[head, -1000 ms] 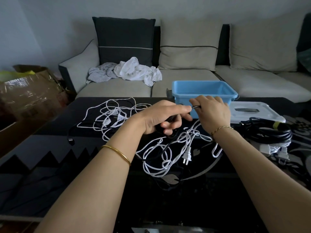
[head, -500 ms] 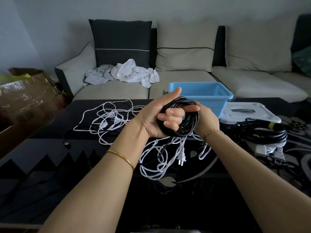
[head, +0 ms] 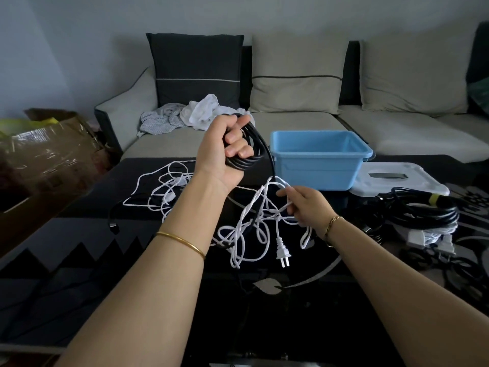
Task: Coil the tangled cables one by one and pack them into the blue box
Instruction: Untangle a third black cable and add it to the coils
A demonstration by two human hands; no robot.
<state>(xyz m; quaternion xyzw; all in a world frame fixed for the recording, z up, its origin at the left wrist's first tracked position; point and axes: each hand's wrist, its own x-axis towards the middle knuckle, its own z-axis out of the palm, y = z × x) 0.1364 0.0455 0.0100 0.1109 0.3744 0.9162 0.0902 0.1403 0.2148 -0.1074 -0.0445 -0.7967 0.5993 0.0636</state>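
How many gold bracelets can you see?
2: a bangle on the left forearm, and a thinner bracelet on the right wrist. None look hidden.

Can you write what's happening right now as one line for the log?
left hand: grips black cable coil, raised | right hand: pinches white cable | blue box: no cable visible inside

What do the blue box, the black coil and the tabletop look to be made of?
Blue box: likely moulded plastic, smooth, soft sheen, rolled rim. Black coil: rubbery or PVC jacket, fairly matte, bending in tight loops. Tabletop: probably printed glass or lacquer, dark, glossy, reflective.
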